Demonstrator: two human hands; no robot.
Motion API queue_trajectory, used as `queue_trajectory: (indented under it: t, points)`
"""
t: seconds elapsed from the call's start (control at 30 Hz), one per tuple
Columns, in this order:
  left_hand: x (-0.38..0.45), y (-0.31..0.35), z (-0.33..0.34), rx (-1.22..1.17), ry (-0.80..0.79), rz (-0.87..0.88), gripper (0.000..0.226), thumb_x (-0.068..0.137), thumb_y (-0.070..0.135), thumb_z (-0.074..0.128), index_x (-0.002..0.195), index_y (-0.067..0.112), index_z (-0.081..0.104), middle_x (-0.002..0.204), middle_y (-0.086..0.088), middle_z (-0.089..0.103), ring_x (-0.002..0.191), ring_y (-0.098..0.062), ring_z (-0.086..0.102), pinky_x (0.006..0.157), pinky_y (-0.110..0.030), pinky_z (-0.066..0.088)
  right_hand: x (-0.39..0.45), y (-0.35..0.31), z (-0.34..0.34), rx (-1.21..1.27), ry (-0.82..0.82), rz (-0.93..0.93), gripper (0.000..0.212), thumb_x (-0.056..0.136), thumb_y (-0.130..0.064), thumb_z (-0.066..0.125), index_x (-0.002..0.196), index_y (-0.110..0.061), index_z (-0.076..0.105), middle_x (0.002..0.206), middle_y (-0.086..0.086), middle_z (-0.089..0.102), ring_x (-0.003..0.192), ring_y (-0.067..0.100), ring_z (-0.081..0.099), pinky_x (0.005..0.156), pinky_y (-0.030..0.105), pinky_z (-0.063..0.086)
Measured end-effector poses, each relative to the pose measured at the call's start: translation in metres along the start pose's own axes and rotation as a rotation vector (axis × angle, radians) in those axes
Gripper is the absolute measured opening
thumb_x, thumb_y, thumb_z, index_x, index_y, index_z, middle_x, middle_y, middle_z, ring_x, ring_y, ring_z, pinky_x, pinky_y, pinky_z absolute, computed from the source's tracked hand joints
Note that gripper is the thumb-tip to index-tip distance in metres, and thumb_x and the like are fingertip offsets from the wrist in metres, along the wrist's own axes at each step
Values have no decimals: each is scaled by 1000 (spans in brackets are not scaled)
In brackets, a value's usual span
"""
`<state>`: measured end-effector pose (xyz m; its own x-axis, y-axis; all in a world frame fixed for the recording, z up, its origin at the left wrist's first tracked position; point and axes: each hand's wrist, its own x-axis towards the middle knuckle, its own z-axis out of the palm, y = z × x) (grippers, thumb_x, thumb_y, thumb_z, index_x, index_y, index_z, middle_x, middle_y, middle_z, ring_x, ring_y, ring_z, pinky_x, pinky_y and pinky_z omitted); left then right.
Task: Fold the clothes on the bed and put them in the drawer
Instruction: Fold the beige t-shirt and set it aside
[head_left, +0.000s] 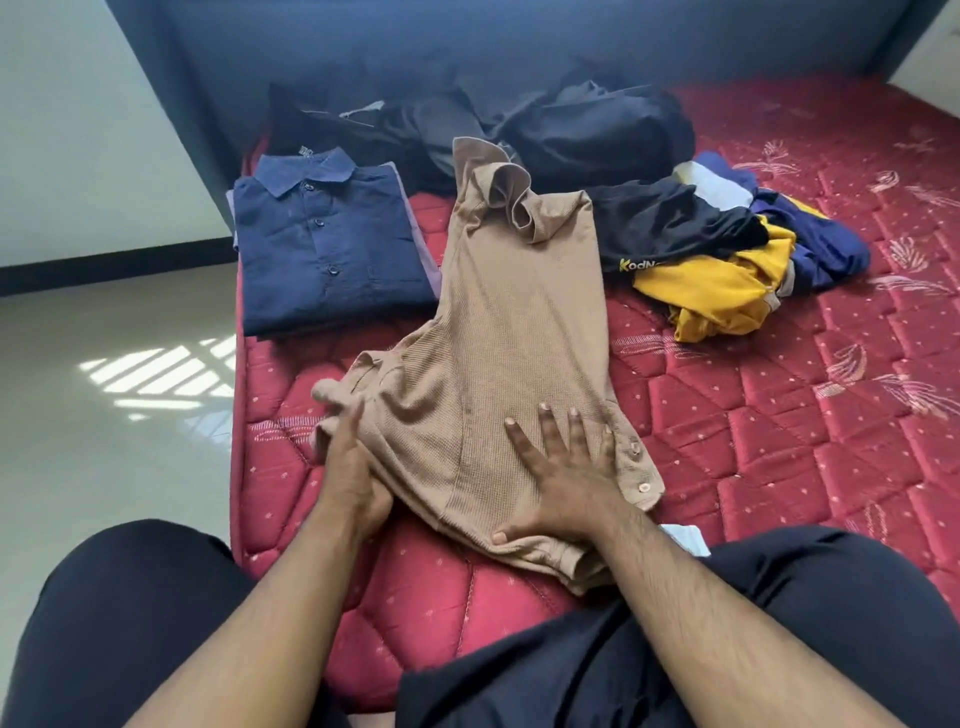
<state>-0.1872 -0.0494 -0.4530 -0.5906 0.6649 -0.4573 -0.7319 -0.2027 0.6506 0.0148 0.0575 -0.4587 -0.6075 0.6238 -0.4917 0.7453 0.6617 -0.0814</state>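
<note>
A tan waffle-knit shirt lies lengthwise on the red quilted mattress, collar at the far end. My right hand presses flat on its near part with fingers spread. My left hand lies at the shirt's left edge with straight fingers against the bunched sleeve; part of the sleeve is hidden behind it. A folded navy button shirt sits at the far left of the bed.
A pile of dark clothes lies at the head of the bed. A heap of black, yellow and blue garments is at the right. The bed's left edge drops to a pale tiled floor. My dark-trousered knees frame the near edge.
</note>
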Motion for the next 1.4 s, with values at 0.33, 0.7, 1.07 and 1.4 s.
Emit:
queue_trajectory:
  t: [0.33, 0.7, 1.07, 1.4]
  points:
    - [8, -20, 35, 678, -95, 516, 35, 94, 35, 52, 129, 30, 57, 140, -9, 56, 136, -24, 47, 116, -46, 33, 0, -3, -1, 58, -15, -27, 130, 49, -97, 45, 143, -48, -30, 149, 0, -44, 138, 34, -38, 104, 65, -22]
    - [0, -40, 28, 2417, -784, 682, 63, 98, 55, 18, 151, 26, 35, 163, 3, 23, 153, -31, -2, 111, -71, -13, 2, 21, -21, 422, 471, -40, 52, 78, -20, 72, 124, -28, 50, 127, -6, 51, 110, 21, 58, 78, 35, 48]
    - [-16, -8, 16, 1927, -1047, 696, 61, 93, 40, 28, 146, 16, 46, 150, -6, 48, 143, -24, 38, 121, -37, 15, -10, 37, -34, 128, 278, -2, 39, 90, -9, 52, 111, -38, 67, 147, -14, 44, 132, 20, 41, 110, 38, 35]
    - [23, 16, -10, 2353, -1176, 1034, 83, 82, 29, 39, 157, 34, 6, 155, -2, 40, 140, -29, 41, 108, -53, 38, -26, 104, -56, -733, 40, -489, 74, 96, -17, 50, 153, -37, 6, 158, 7, 23, 145, 26, 27, 116, 53, 20]
